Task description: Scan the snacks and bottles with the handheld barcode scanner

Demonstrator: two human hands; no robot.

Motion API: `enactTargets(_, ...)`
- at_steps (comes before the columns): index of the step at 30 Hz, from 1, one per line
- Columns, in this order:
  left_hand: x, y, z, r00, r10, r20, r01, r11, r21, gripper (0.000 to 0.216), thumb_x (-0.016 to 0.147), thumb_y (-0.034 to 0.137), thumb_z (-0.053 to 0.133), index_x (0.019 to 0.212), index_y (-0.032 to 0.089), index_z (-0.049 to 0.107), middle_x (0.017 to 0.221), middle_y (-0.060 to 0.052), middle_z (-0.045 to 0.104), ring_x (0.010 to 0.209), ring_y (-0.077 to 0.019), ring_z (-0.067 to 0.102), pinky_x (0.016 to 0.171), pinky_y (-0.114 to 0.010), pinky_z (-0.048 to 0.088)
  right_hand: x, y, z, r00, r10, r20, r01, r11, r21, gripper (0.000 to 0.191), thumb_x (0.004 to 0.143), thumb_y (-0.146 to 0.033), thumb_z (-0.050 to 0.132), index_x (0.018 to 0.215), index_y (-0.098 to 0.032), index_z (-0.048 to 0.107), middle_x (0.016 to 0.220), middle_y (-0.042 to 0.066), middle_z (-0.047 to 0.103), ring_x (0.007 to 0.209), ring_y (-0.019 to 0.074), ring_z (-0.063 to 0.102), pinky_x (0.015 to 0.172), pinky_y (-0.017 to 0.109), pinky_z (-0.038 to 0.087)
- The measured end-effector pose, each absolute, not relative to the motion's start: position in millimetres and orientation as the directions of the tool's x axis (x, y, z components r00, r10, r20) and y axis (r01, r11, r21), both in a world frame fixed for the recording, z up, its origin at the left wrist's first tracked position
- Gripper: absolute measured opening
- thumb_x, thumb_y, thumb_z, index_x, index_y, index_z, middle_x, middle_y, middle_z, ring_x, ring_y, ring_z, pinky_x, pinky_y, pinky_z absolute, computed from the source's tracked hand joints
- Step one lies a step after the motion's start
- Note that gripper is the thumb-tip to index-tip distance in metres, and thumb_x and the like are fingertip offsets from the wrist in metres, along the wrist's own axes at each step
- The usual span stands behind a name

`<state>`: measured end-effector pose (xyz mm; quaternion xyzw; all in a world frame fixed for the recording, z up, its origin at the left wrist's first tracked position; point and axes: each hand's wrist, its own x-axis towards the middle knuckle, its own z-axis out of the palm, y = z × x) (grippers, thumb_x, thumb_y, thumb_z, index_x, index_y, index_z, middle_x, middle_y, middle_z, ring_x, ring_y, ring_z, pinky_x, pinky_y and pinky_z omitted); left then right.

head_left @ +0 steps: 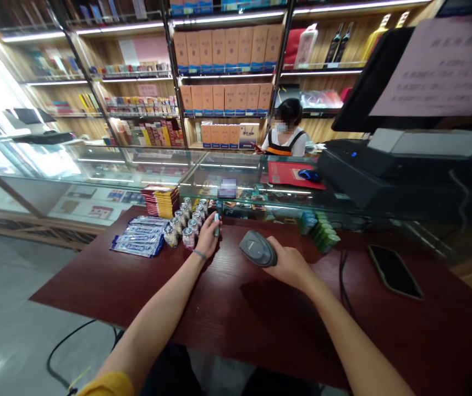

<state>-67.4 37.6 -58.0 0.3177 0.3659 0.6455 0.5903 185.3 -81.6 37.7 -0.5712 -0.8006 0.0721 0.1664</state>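
Observation:
My right hand (283, 264) is wrapped round the handle of a grey barcode scanner (256, 248), held above the dark red wooden table (236, 308). Its head points away and to the left. My left hand (207, 237) reaches to the far side of the table, closed on a small whitish and green pack (217, 224) whose exact kind I cannot make out. Just left of that hand stand rows of small clear jars (188, 235) with silver lids. Blue and white flat packets (139, 236) lie left of the jars, and a stack of red and yellow boxes (160, 201) rises behind them.
Green cylindrical packs (324, 234) stand right of the scanner. A phone (395, 272) and a black cable (344, 286) lie on the right. Beyond is a glass display counter (207, 165) with a red mat and mouse (309, 175). A person (285, 137) is behind it; a monitor (368, 77) looms upper right.

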Motion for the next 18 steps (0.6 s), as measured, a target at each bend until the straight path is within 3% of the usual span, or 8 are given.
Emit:
enactTargets(5,-58.0,49.8,-62.8,-0.324,0.933,0.156,-0.167,-0.219,0.961,0.042,0.079,0.019,0.078,0.119,0.021,0.069,0.122,-0.007,0.072,0.115,-0.0206,0.067,0.107,-0.038,0.048,195.2,-77.9,37.9,-0.276,0.950,0.145,0.866,0.311,-0.392,0.035,0.079,-0.033,0.069,0.110,-0.026,0.054,0.089,0.005,0.079,0.085,0.0338,0.077,0.065,0.029,0.039)
enactTargets(9,-51.0,64.8,-61.6,-0.389,0.879,0.275,0.035,-0.284,0.958,0.042,0.077,0.017,0.080,0.116,0.021,0.065,0.115,-0.008,0.072,0.113,-0.0228,0.068,0.110,-0.043,0.047,199.6,-76.9,38.3,-0.262,0.953,0.153,0.850,0.303,-0.431,0.037,0.080,-0.035,0.068,0.112,-0.025,0.053,0.092,0.007,0.079,0.089,0.0360,0.077,0.066,0.030,0.041)
enactTargets(14,-40.0,81.9,-61.9,-0.488,0.822,0.293,0.172,-0.239,0.956,0.037,0.077,0.013,0.077,0.108,0.021,0.059,0.106,-0.005,0.068,0.103,-0.0203,0.067,0.105,-0.043,0.050,204.4,-76.2,39.7,-0.244,0.953,0.181,0.845,0.300,-0.442,0.037,0.079,-0.035,0.068,0.112,-0.026,0.054,0.089,0.006,0.079,0.085,0.0343,0.077,0.065,0.030,0.041)
enactTargets(18,-34.8,96.1,-67.5,-0.527,0.767,0.366,0.286,-0.245,0.926,0.037,0.075,0.013,0.078,0.105,0.018,0.057,0.107,-0.007,0.063,0.106,-0.0221,0.064,0.103,-0.043,0.049,209.8,-74.8,40.3,-0.211,0.951,0.226,0.836,0.295,-0.462,0.036,0.077,-0.034,0.069,0.110,-0.027,0.057,0.084,0.003,0.078,0.081,0.0313,0.076,0.063,0.028,0.040)
